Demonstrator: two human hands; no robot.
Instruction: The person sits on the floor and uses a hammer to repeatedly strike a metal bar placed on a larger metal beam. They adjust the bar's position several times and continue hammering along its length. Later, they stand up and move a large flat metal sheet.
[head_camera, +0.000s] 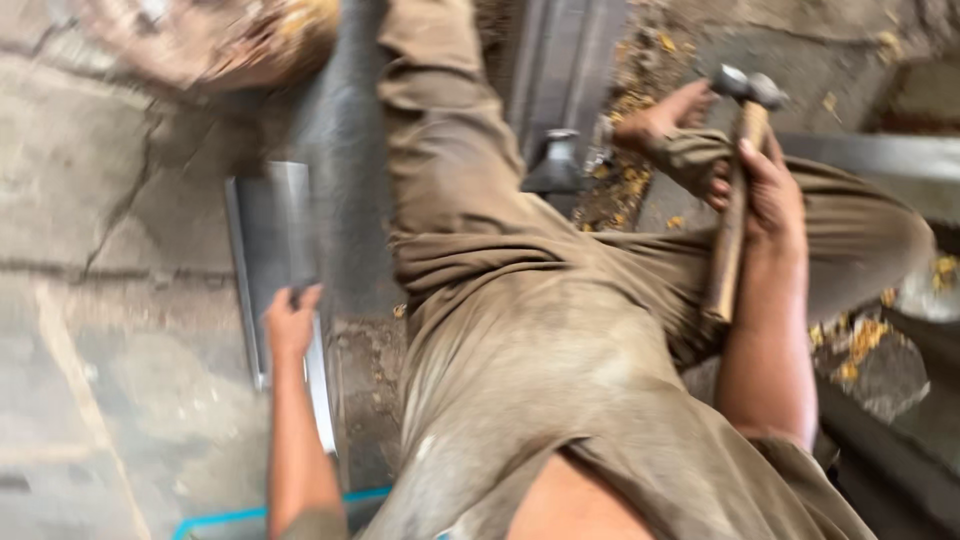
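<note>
Wooden-handled hammer (738, 200), upper right of frame: we see our right hand (770, 190) closed around its handle, steel head up. Left hand (290, 322), lower left, grips the edge of a grey metal sheet (272, 230) on the cracked concrete floor (90, 200).

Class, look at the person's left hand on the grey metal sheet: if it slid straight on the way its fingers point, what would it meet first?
Probably only more of the metal sheet: the left hand points up along it. Beyond its far edge lies cracked concrete floor; blur makes depth uncertain.
</note>
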